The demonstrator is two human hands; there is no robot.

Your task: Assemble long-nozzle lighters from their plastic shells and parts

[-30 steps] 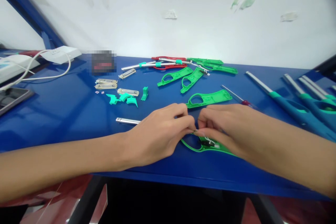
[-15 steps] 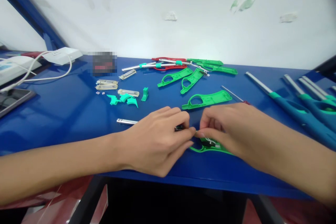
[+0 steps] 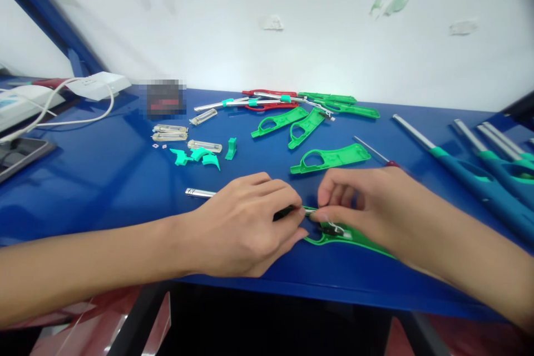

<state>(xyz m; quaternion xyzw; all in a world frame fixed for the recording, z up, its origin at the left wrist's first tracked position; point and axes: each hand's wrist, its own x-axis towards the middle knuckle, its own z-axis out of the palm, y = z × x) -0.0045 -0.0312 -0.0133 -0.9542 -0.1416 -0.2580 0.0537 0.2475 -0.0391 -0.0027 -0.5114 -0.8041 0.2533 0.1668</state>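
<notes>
My left hand (image 3: 250, 228) is closed over the front of a green lighter handle half (image 3: 367, 240), hiding much of it. From under that hand a silver metal tube (image 3: 199, 193) sticks out to the left. On the handle half lies a small black part (image 3: 332, 230) with white wires. My right hand (image 3: 367, 197) is over the handle half, thumb and fingertips close together beside the left fingertips; what they pinch is too small to name. Behind the hands rests another green handle half (image 3: 340, 157), next to a thin screwdriver (image 3: 371, 148) with a red handle.
Turquoise plastic pieces (image 3: 211, 159) and clear fuel tanks (image 3: 170, 136) lie to the left. Metal tubes (image 3: 233, 103), red shells (image 3: 287, 93) and more green shells (image 3: 308, 128) lie near the wall. Several blue lighters (image 3: 467, 172) occupy the right. A phone (image 3: 25, 157) and power strip (image 3: 100, 87) sit left.
My right fingertips have shifted slightly away from the left ones, and a bit more of the handle half shows between and below the hands. The view has moved slightly.
</notes>
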